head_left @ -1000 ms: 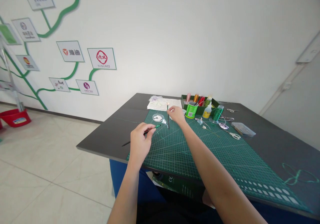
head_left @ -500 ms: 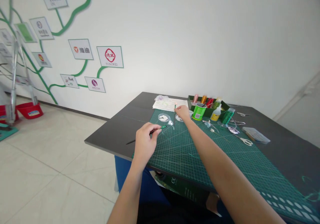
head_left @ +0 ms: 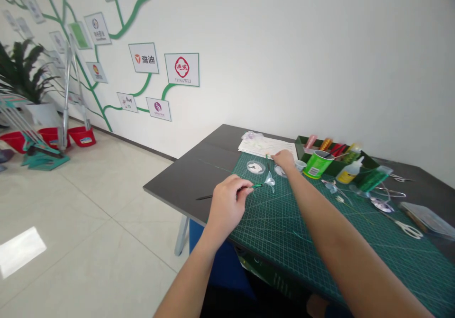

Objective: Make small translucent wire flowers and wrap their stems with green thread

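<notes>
My left hand (head_left: 229, 204) is closed around a thin dark stick (head_left: 204, 197) with a green end, above the near left part of the green cutting mat (head_left: 263, 218). Just past the green end is a small translucent whitish petal-like piece (head_left: 270, 179) with fine strands. My right hand (head_left: 285, 159) reaches to the far side of the mat, fingers stretched out. Close to its fingertips is another slim dark stick (head_left: 268, 166) with a green tip; a narrow gap seems to part them. A shallow clear dish (head_left: 255, 168) lies between the hands; another dish (head_left: 279, 170) is partly behind my right hand.
Behind the hands are white paper sheets (head_left: 263, 143), a green box (head_left: 302, 142) of coloured spools, a green can (head_left: 317, 165) and a glue bottle (head_left: 350, 171). White-handled scissors (head_left: 408, 229) and a clear case (head_left: 428, 218) lie right. Red buckets (head_left: 82, 136) stand on the floor.
The view has swung left, so the table appears farther right. My right fingers, which were at the upright-looking slim stick, now sit just right of it. My left hand keeps its stick.
</notes>
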`<state>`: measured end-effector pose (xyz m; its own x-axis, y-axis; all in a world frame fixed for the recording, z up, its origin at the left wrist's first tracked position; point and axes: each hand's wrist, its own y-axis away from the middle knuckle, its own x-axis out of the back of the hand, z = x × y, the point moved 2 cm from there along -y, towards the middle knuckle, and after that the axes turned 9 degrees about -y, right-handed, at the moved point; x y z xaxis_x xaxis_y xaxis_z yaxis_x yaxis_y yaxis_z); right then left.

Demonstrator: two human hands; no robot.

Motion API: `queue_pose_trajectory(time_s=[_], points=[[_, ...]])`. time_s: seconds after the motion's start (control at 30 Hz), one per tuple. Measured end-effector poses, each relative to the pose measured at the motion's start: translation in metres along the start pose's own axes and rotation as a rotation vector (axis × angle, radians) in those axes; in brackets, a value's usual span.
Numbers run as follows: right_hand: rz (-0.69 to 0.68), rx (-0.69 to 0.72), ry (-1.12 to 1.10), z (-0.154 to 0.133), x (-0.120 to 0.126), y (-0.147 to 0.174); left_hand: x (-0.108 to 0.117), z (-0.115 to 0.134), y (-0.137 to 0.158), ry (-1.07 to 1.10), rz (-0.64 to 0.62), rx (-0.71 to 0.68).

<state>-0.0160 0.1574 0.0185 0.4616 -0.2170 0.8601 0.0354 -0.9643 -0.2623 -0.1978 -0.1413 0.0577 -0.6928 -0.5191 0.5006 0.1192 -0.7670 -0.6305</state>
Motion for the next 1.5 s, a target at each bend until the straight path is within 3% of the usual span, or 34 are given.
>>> queue_pose_trajectory(time_s=[0.07, 0.2, 0.27, 0.4, 0.6, 0.8, 0.97, 1.33, 1.5], points=[[-0.039, 0.096, -0.032, -0.006, 0.000, 0.009, 0.000, -0.002, 0.000, 0.002, 0.004, -0.003], [-0.311, 0.485, -0.108, -0.024, -0.005, 0.041, 0.000, -0.002, 0.003, -0.002, -0.006, -0.012], [-0.368, 0.539, -0.021, -0.028, -0.009, 0.056, 0.000, -0.001, 0.005, -0.007, -0.005, -0.014], [-0.307, 0.458, 0.158, -0.030, -0.017, 0.065, -0.001, 0.003, 0.005, -0.020, -0.009, -0.014], [-0.235, 0.349, 0.162, -0.029, -0.022, 0.047, -0.004, 0.011, 0.002, -0.043, -0.025, -0.022], [-0.166, 0.268, 0.137, -0.010, 0.004, 0.045, -0.007, 0.012, 0.001, -0.044, -0.034, -0.033], [-0.254, 0.161, 0.283, 0.028, 0.025, 0.062, -0.015, 0.014, 0.003, -0.031, -0.042, -0.039], [-0.244, 0.212, 0.188, 0.041, 0.025, 0.071, -0.038, 0.040, 0.001, -0.022, -0.098, -0.076], [-0.260, 0.262, 0.112, 0.055, 0.042, 0.079, -0.047, 0.046, 0.003, -0.019, -0.130, -0.097]])
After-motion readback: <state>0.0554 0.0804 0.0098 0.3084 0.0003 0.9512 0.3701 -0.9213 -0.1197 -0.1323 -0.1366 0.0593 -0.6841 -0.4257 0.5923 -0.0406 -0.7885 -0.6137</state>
